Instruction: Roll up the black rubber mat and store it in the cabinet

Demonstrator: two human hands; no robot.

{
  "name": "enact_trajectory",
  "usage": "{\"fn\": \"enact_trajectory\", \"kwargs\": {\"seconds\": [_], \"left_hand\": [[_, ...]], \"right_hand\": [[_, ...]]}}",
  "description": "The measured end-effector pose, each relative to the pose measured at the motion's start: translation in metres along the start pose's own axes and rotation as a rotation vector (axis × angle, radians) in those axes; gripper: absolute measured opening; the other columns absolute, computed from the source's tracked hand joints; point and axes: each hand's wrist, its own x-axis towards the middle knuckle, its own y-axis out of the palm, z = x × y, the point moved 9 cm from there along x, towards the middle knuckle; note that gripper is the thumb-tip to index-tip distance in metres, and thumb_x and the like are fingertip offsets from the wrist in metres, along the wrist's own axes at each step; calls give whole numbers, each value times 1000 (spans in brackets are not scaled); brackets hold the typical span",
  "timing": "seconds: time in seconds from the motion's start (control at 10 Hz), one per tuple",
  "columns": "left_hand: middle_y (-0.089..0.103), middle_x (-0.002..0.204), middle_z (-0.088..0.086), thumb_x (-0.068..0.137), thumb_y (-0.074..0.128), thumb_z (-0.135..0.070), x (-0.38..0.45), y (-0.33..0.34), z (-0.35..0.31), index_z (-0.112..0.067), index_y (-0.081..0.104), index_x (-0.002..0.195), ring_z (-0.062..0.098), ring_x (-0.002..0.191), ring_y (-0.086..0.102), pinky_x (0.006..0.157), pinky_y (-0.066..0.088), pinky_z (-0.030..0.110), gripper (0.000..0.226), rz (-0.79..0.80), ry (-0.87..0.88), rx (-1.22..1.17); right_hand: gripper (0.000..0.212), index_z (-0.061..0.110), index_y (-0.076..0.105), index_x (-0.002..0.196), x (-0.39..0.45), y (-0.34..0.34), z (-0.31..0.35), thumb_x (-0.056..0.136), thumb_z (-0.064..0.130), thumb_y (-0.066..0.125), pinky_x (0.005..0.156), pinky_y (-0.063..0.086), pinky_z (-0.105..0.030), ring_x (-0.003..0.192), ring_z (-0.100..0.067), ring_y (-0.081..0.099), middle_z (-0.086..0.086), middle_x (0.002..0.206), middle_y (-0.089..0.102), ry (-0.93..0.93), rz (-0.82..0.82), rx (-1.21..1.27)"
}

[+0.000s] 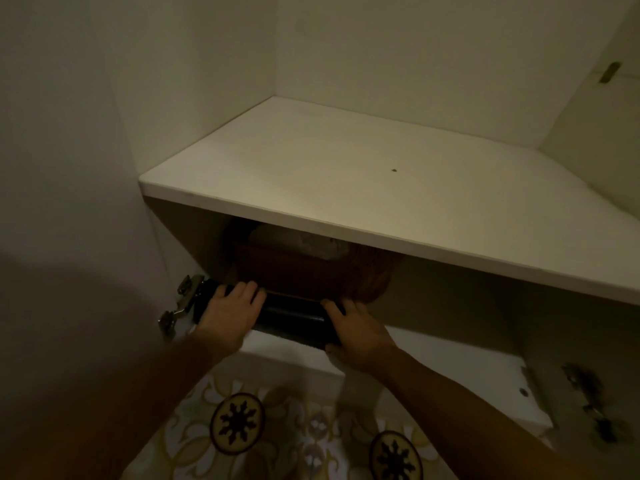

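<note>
Head view, rolled black mat (292, 315) lying sideways under the white shelf (346, 188), left hand (227, 315) gripping its left end, right hand (356, 336) gripping its right end, brown basket (311, 271) just behind it.

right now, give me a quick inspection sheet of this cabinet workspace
surface: white upper shelf bare but for a small dark speck
job's things: rolled black mat lying at the lower compartment's front edge
clutter: brown basket holding pale cloth, right behind the mat
hands: left hand and right hand grip the roll's two ends
cables: nothing seen
surroundings: metal hinges on both sides, patterned floor tiles below, dim light
</note>
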Motion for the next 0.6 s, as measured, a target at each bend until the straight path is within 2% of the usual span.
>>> {"fn": "enact_trajectory", "kwargs": {"seconds": [0.1,0.2,0.4,0.5,0.6], "left_hand": [[21,156,9,82,66,-37,-9,-1,0,-15,5,155,28,141,25,117,24,49,98,-45,48,-11],[14,161,6,81,63,-40,-18,-3,5,-19,-4,156,27,145,17,118,22,47,103,-75,84,-20],[-3,165,2,78,65,-52,-27,-3,7,-23,-17,154,28,150,2,120,18,47,116,-67,142,-43],[-12,165,-6,76,64,-58,-26,-6,4,-30,-23,152,28,151,-5,121,13,49,119,-66,186,-69],[-18,164,-12,78,59,-63,-37,-18,-1,-38,-20,152,26,151,-11,122,7,50,112,-51,173,-159]], "right_hand": [[97,24,11,158,-2,5,5,85,42,74,111,37,-57,137,-39,30,-15,155,26,-23,20,-71],[106,25,7,158,-5,7,11,81,48,76,111,34,-60,137,-37,28,-15,155,23,-41,29,-126],[115,29,1,157,-7,1,13,76,56,78,107,35,-62,137,-36,28,-14,155,22,-33,18,-175],[112,33,3,156,-6,-6,13,76,62,75,105,36,-61,136,-37,29,-12,156,24,-22,-1,-167],[105,39,6,156,-19,-20,15,77,70,68,108,32,-65,140,-37,27,-7,160,24,13,-27,-185]]}}
